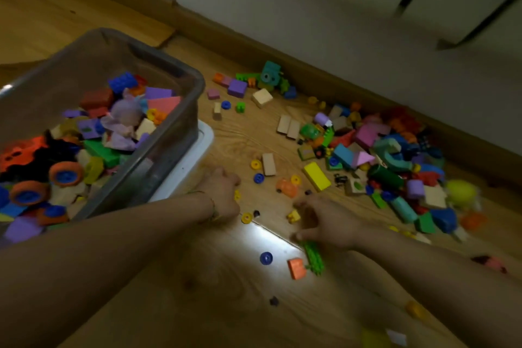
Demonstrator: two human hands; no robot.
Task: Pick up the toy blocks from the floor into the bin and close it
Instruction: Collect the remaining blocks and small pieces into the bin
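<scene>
The translucent grey bin (180, 85) stands at left, filled with several blocks and an orange toy truck. Under it lies what looks like its white lid (197, 155). My left hand (223, 192) is down on the floor beside the bin with its fingers curled, and a small yellow ring (237, 195) shows at its fingertips; blur hides whether it is held. My right hand (324, 220) hovers over the floor with fingers and thumb spread around a small yellow piece (293, 216). A green brick (312, 257) lies partly under its thumb.
A big heap of coloured blocks (395, 155) lies at right along the skirting board (254, 45). Loose pieces dot the wood floor: a blue ring (266, 258), an orange block (296, 268), a yellow brick (317, 176), wooden blocks (268, 164). A radiator hangs above.
</scene>
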